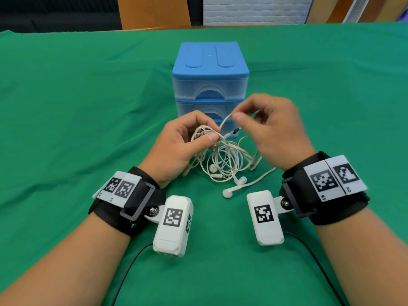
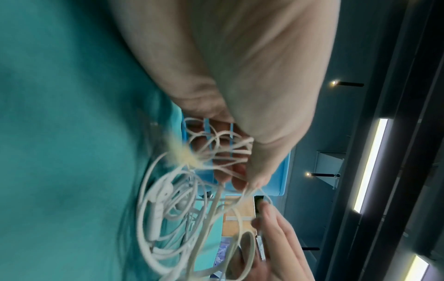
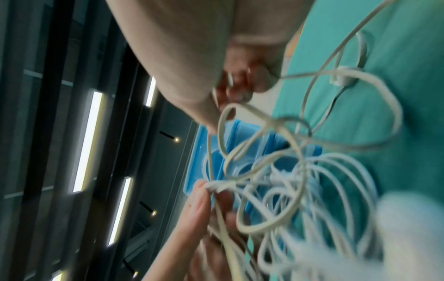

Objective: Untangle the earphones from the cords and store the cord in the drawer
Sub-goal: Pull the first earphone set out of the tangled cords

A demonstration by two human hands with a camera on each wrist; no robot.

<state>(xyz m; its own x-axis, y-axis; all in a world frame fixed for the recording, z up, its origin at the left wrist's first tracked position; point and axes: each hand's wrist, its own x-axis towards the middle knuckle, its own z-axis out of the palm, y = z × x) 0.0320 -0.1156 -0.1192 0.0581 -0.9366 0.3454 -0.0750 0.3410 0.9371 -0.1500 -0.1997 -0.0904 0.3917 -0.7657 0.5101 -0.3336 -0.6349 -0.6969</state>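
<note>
blue drawer unit behind tangle; earbud on green cloth.

Tabletop: covered in plain green cloth, no pattern. Drawer unit: solid blue top and blue dividing bands; drawer fronts clear, tinted pale blue. Earphones: white buds, white thin wire. Cord: off-white, cream beside the earphone wire; its plug tip dark. Wrist straps: black, carrying white tags printed with black-and-white square marker patterns. Wrist cameras: white housings, each with one black-and-white square marker; black cables trail from them.
</note>
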